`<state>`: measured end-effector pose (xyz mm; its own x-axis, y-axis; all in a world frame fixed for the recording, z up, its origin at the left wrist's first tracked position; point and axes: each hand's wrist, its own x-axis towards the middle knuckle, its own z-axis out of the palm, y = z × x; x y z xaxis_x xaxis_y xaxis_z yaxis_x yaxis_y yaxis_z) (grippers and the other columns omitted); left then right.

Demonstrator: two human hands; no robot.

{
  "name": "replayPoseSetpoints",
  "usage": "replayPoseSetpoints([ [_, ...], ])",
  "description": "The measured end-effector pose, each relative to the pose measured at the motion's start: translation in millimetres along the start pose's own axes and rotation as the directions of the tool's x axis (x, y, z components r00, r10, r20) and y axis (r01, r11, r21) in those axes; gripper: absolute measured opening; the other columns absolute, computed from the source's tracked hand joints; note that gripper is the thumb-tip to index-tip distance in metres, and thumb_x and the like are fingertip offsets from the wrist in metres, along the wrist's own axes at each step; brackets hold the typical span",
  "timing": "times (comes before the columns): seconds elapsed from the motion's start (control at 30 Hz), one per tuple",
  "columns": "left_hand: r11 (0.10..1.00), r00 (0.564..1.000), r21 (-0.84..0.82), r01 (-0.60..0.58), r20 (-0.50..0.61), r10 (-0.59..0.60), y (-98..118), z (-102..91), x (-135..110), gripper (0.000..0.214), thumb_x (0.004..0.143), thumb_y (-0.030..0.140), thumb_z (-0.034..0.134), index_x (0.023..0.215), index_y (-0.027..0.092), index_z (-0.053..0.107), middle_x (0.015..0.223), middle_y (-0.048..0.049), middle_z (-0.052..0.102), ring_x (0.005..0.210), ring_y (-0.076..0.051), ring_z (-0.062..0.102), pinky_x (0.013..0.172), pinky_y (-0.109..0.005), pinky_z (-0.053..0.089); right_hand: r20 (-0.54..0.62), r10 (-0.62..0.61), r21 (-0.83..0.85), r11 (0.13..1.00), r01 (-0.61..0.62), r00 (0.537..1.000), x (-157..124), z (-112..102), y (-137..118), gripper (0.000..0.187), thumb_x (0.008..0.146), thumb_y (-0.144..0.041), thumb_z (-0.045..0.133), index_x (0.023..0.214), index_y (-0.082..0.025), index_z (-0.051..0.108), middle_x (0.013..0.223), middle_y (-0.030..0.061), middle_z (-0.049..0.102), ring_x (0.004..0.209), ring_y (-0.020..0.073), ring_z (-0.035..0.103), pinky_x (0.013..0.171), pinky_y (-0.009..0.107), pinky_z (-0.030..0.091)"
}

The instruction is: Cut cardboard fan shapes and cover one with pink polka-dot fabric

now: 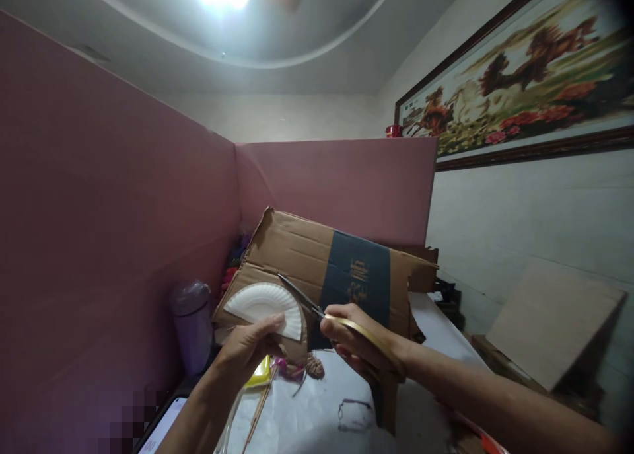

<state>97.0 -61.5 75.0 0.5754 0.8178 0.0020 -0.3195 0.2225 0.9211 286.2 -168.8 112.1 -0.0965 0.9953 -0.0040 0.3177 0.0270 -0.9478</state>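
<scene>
My left hand [252, 343] pinches a white, ridged, fan-shaped piece [265, 301], like part of a paper plate, against a large sheet of brown cardboard [297, 239]. The thumb lies on top of the white piece; the other fingers are mostly hidden behind it. A dark blue printed band crosses the tilted cardboard. In my right hand [359, 335] is a pair of scissors [301, 297] with gold-coloured handles. Their blades point up and left, next to the right edge of the white piece. I cannot tell whether the blades touch the cardboard.
On the white table [317, 421] lie glasses [355, 414], a pine cone [314, 367], thin sticks [259, 408] and a yellow item [259, 373]. A phone [161, 431] is at lower left, near a lidded bin [192, 328]. Pink partitions [337, 183] stand left and behind.
</scene>
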Motion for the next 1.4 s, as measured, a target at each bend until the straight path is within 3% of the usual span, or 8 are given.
replayPoseSetpoints([
  [0.13,1.000,1.000,0.004,-0.011,0.026,0.011,1,0.0,1,0.023,0.058,0.028,0.080,0.062,0.009,0.069,0.056,-0.0050,0.066,0.048,-0.014,0.058,0.046,-0.024,0.047,-0.016,0.033,-0.016,0.999,-0.033,0.999,-1,-4,1,0.055,0.066,-0.072,0.057,0.076,-0.020,0.041,0.052,-0.0086,0.039,0.039,0.0050,0.038,0.032,0.013,0.029],
  [0.3,0.998,0.999,0.061,0.000,0.041,-0.003,5,-1.2,5,0.024,0.057,0.029,0.081,0.063,0.008,0.070,0.057,-0.0067,0.067,0.046,-0.013,0.058,0.044,-0.022,0.045,0.156,-0.068,0.074,0.996,0.057,0.985,1,-21,7,0.070,0.064,-0.085,0.039,0.088,-0.019,0.044,0.060,-0.0049,0.048,0.044,0.0056,0.040,0.039,0.016,0.034],
  [0.4,0.996,0.998,0.085,0.005,0.064,-0.011,9,-2.3,6,0.026,0.057,0.030,0.081,0.064,0.007,0.070,0.057,-0.0070,0.067,0.046,-0.013,0.058,0.044,-0.022,0.045,0.183,-0.111,0.062,0.993,0.101,0.977,2,-25,1,0.071,0.064,-0.085,0.035,0.088,-0.019,0.045,0.060,-0.0034,0.050,0.044,0.0060,0.041,0.040,0.018,0.036],
  [0.53,0.995,0.997,0.099,-0.010,0.077,0.002,14,-4.5,7,0.024,0.059,0.029,0.080,0.065,0.008,0.069,0.056,-0.0058,0.066,0.045,-0.013,0.057,0.044,-0.022,0.045,0.166,-0.039,0.047,0.998,0.031,0.985,1,-25,-18,0.071,0.063,-0.085,0.040,0.088,-0.018,0.045,0.057,-0.0050,0.047,0.042,0.0057,0.039,0.040,0.018,0.036],
  [0.67,0.990,0.994,0.142,-0.024,0.109,0.009,18,-6.8,8,0.024,0.063,0.030,0.077,0.067,0.008,0.070,0.056,-0.0074,0.067,0.046,-0.015,0.059,0.046,-0.024,0.047,0.165,-0.052,-0.083,0.994,0.066,0.985,6,-28,-28,0.074,0.061,-0.086,0.039,0.087,-0.017,0.047,0.056,-0.0037,0.050,0.042,0.0070,0.042,0.038,0.018,0.036],
  [0.83,0.988,0.994,0.147,-0.035,0.109,0.019,21,-6.9,10,0.022,0.063,0.029,0.077,0.067,0.009,0.070,0.058,-0.0077,0.068,0.045,-0.014,0.059,0.044,-0.022,0.046,0.091,-0.030,-0.079,0.996,0.037,0.995,8,-29,-23,0.069,0.066,-0.082,0.042,0.089,-0.017,0.051,0.051,-0.0082,0.038,0.039,0.0052,0.037,0.036,0.016,0.032],
  [1.1,0.988,0.989,0.152,-0.008,0.148,-0.015,18,-5.8,10,0.026,0.063,0.030,0.077,0.069,0.006,0.071,0.058,-0.0098,0.068,0.047,-0.016,0.060,0.046,-0.023,0.047,-0.022,-0.034,-0.159,0.987,0.030,0.999,4,-21,-12,0.050,0.067,-0.066,0.061,0.079,-0.019,0.049,0.054,-0.0074,0.041,0.044,0.0063,0.042,0.035,0.014,0.031],
  [1.4,0.989,0.995,0.143,0.022,0.090,-0.035,10,-0.7,5,0.019,0.060,0.025,0.079,0.061,0.008,0.069,0.054,-0.0060,0.065,0.045,-0.013,0.057,0.043,-0.021,0.041,0.144,-0.025,-0.157,0.986,0.047,0.989,10,-31,-13,0.082,0.060,-0.089,0.032,0.092,-0.016,0.052,0.055,-0.0034,0.048,0.041,0.0070,0.043,0.036,0.017,0.036],
])
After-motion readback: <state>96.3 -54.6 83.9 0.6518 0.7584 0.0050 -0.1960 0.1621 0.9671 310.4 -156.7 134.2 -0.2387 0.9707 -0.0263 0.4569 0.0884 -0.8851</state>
